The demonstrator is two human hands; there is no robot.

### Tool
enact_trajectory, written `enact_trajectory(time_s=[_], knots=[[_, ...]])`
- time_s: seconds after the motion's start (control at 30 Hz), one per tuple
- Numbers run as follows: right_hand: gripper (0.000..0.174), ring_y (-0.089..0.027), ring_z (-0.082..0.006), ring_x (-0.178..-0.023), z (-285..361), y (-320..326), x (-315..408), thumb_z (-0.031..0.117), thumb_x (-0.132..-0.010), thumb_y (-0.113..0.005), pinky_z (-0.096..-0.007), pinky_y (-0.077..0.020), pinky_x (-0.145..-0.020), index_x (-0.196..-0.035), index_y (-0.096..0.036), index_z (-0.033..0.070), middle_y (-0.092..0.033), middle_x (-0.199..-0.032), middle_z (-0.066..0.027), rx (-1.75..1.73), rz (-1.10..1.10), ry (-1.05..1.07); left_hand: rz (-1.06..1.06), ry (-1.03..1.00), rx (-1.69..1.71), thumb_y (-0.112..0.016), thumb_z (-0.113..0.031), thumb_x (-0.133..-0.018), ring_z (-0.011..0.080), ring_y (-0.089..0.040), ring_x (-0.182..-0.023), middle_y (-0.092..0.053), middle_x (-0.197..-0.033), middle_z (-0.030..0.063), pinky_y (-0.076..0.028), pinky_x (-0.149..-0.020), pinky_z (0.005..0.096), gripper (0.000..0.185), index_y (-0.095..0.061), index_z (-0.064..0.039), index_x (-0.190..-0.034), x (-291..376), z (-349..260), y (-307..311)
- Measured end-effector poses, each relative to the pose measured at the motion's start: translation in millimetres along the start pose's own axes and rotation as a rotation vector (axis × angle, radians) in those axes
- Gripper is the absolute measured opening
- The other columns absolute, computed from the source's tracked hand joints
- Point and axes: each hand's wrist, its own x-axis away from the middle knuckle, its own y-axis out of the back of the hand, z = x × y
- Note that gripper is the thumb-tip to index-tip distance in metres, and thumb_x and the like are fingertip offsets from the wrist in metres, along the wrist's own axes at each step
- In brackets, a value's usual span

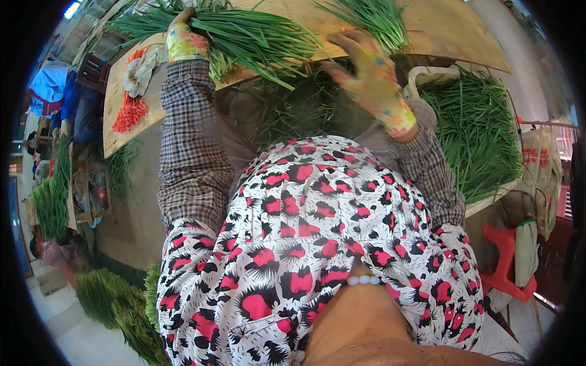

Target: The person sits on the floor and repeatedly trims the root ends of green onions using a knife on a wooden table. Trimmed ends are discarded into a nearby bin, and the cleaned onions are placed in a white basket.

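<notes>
My left hand, in a floral-patterned glove with bare fingertips, grips a bunch of long green leafy stalks over the wooden table. Its leaves spread to the right across the table's near edge. My right hand, in a matching glove and blurred, hangs in the air at that edge with its fingers apart and nothing in it. Beyond its fingers a smaller bunch of green stalks lies on the wooden table. Pale stalk ends show below the held bunch.
Red ties and a crumpled pale cloth lie at the table's left. A pale tub heaped with green leaves stands at my right, near a red plastic stool. Loose leaves lie below the table. Other people sit at far left.
</notes>
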Motion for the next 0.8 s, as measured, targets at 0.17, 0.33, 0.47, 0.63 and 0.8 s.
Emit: enact_trajectory(time_s=[0.17,0.33,0.47,0.63,0.8], knots=[[0.052,-0.054,-0.0291,-0.102,40,-17,-63,0.034,-0.076,-0.068,-0.0402,-0.0448,-0.083,-0.12,-0.053,0.011,-0.054,-0.11,-0.011,-0.026,0.067,0.087,0.176,-0.118,-0.047,-0.046,-0.001,-0.091,0.0227,-0.061,-0.089,-0.06,-0.107,0.0135,-0.053,-0.08,0.0315,0.026,-0.054,0.005,-0.115,11,14,-20],[0.045,-0.057,-0.0302,-0.091,37,-29,-71,0.035,-0.079,-0.064,-0.0403,-0.0453,-0.08,-0.113,-0.055,0.006,-0.055,-0.103,-0.0128,0.116,0.121,0.055,0.165,0.072,0.246,-0.051,0.001,-0.087,0.0204,-0.061,-0.09,-0.062,-0.101,0.014,-0.052,-0.081,0.0314,0.025,-0.056,0.003,-0.112,24,14,-35],[0.036,-0.058,-0.0315,-0.085,30,-34,-72,0.032,-0.081,-0.063,-0.0397,-0.0456,-0.077,-0.103,-0.059,0.004,-0.057,-0.094,-0.0138,0.094,0.074,0.024,0.187,-0.58,-0.787,-0.049,0.001,-0.088,0.0206,-0.061,-0.09,-0.063,-0.101,0.0138,-0.052,-0.082,0.0317,0.022,-0.056,0.004,-0.109,44,15,-33],[0.027,-0.061,-0.0257,-0.085,24,-37,-67,0.023,-0.084,-0.06,-0.0343,-0.0472,-0.076,-0.1,-0.057,0.001,-0.062,-0.091,-0.0129,-0.456,0.125,-0.234,0.175,-0.14,0.095,-0.051,0.009,-0.083,0.0167,-0.06,-0.088,-0.062,-0.1,0.0109,-0.053,-0.078,0.0296,0.03,-0.056,0.003,-0.111,43,15,-28],[0.022,-0.06,-0.0125,-0.083,16,-40,-66,0.015,-0.088,-0.058,-0.0248,-0.0483,-0.076,-0.101,-0.054,-0.002,-0.064,-0.087,-0.006,-1.252,-0.075,-0.162,0.067,-0.354,-0.378,-0.046,-0.001,-0.09,0.0207,-0.062,-0.081,-0.064,-0.097,0.0128,-0.053,-0.075,0.0305,0.02,-0.056,0.005,-0.106,37,18,-11]])
